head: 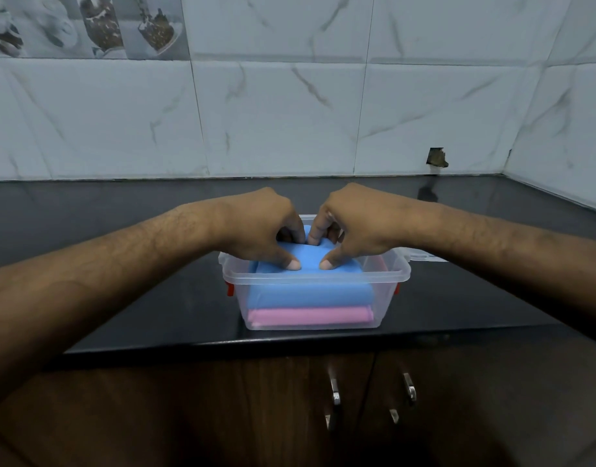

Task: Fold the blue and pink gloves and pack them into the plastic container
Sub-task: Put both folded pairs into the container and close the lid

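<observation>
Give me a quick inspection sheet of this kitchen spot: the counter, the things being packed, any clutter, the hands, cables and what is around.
Surface: black counter, glossy, bare around the box.
Job's things: clear box near the counter's front edge, red clips at its sides; pink gloves folded at the bottom, blue gloves stacked on them up to the rim.
Clutter: a clear lid seems to lie behind the box on the right.
Hands: left hand and right hand both press the blue gloves down, thumbs at the front.
Cables: nothing seen.
Surroundings: marble-look tiles with a broken hole; dark cabinet doors with metal handles below.
</observation>
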